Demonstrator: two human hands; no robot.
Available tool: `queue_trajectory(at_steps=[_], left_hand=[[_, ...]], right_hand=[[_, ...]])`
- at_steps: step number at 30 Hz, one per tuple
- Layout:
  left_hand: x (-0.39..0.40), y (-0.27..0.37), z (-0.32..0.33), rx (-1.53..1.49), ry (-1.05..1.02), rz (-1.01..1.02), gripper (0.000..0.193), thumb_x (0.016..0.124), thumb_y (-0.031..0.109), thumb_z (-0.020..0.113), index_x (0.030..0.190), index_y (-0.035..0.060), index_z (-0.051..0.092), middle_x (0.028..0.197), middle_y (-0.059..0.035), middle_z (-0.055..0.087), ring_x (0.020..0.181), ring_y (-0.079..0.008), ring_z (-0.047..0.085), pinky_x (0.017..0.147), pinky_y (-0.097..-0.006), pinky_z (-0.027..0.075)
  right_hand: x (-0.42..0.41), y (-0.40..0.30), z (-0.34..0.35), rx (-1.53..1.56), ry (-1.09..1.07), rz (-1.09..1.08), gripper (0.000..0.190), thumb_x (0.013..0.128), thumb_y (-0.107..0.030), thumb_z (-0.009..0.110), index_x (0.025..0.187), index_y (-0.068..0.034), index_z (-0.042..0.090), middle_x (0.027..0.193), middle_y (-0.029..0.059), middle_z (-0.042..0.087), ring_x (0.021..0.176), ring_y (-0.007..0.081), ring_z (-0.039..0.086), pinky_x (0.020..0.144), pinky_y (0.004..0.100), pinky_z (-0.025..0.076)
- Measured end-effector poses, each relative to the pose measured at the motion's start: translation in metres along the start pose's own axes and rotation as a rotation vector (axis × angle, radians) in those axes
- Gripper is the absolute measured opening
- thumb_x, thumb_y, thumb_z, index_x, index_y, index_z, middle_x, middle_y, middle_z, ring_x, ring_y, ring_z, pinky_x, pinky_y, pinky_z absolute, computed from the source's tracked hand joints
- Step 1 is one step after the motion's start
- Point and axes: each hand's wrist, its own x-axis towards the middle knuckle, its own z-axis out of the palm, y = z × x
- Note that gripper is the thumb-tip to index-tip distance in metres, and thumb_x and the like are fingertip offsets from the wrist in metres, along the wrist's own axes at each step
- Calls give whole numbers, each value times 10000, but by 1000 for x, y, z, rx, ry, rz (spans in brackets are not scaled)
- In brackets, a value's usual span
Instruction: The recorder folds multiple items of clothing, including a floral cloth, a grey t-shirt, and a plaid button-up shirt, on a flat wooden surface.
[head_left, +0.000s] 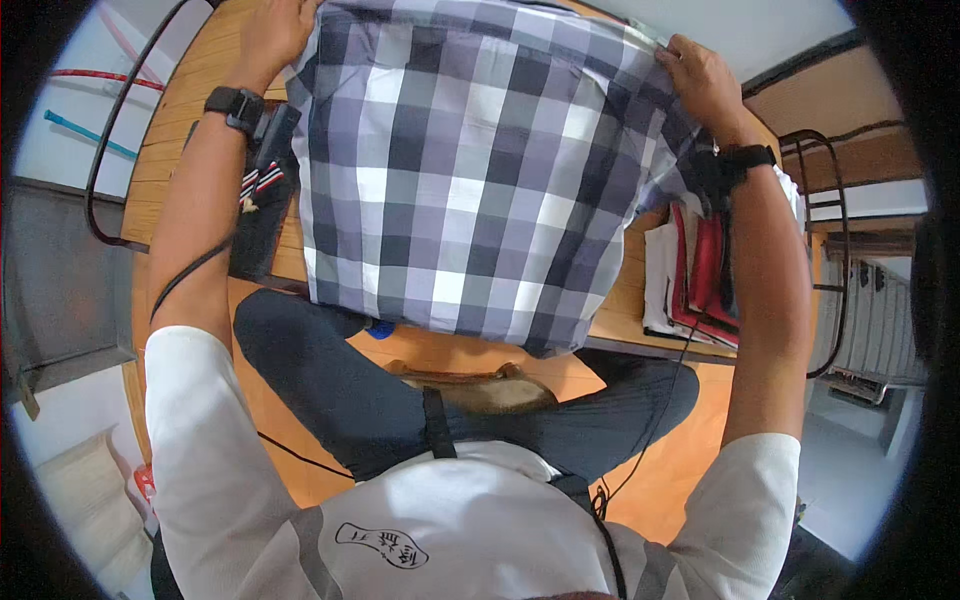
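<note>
A checked shirt (465, 180) in white, grey and dark blue lies spread on a wooden table (161, 150), its near edge hanging past the table's front. At the shirt's far left corner, my left hand (281, 34) grips the cloth; part of this hand is cut off by the top of the picture. My right hand (701, 79) pinches the far right corner near the shoulder, fingers closed on the fabric. A sleeve bunches below my right wrist. Both wrists wear black bands.
Folded red, white and dark clothes (694, 270) are stacked on the table's right. A dark folded garment with striped trim (262, 217) lies left, partly behind my left forearm. Black metal rails (94, 172) flank the table. A thin black cable (667, 397) hangs at the right.
</note>
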Motion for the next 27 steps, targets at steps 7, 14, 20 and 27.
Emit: queue_trajectory(at_steps=[7, 14, 20, 27], left_hand=[[-7, 22, 34, -13, 189, -67, 242, 941, 226, 596, 1047, 34, 699, 1003, -228, 694, 966, -412, 650, 835, -467, 511], [-38, 88, 1, -161, 245, -7, 306, 1002, 151, 441, 1108, -108, 566, 1074, -320, 610, 1004, -482, 576, 891, -517, 467], [-63, 24, 74, 201, 397, 18, 424, 926, 365, 635, 1228, 68, 603, 1187, -181, 648, 1091, -395, 602, 896, -476, 468], [-148, 26, 46, 74, -71, 58, 403, 878, 316, 689, 1169, 46, 617, 1139, -206, 634, 1069, -404, 581, 901, -489, 451]], right_hand=[[18, 29, 56, -44, -74, -31, 316, 974, -371, 554, 1029, -75, 651, 929, 214, 696, 929, 451, 649, 788, 530, 511], [3, 6, 53, -171, -132, 120, 286, 938, -312, 585, 1025, -39, 581, 1085, 242, 644, 917, 461, 630, 776, 542, 505], [-17, 60, 108, -72, 290, 156, 357, 951, -355, 577, 1089, -28, 617, 985, 217, 670, 955, 447, 630, 808, 512, 512], [-71, 72, 136, 278, -328, 878, 630, 803, -423, 658, 1177, 85, 655, 1134, 355, 641, 1097, 470, 632, 956, 469, 507]])
